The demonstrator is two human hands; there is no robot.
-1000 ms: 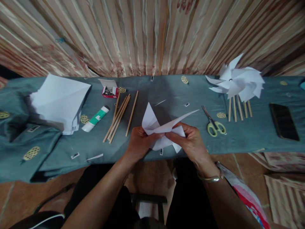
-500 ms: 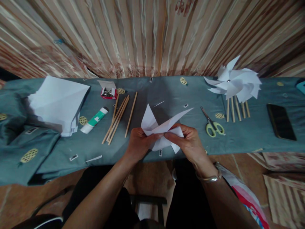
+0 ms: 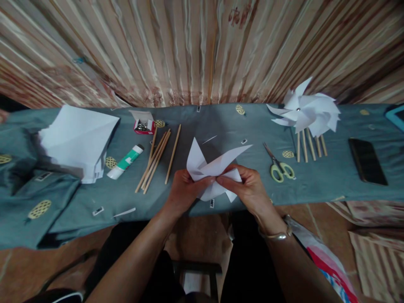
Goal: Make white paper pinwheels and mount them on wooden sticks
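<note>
A white paper pinwheel [image 3: 217,165] with folded blades is between my hands, over the table's front edge. My left hand [image 3: 186,191] grips its left side, thumb pressed near the centre. From the right, my right hand [image 3: 248,185] pinches it, its thumb also at the centre, almost touching the other thumb. The fingers behind the paper are hidden. To the left lie several wooden sticks [image 3: 157,162]. Green-handled scissors [image 3: 279,165] rest to the right of my right hand.
Paper sheets [image 3: 83,139], a glue stick [image 3: 125,162] and a small open box of metal pins [image 3: 144,126] are at left. Finished pinwheels on sticks [image 3: 311,110] lie at back right, beside a phone [image 3: 368,161]. A curtain [image 3: 189,50] hangs behind the table.
The view has shifted slightly. The right-hand blade of the paper sits a little lower and closer to the centre. Both hands keep their hold.
</note>
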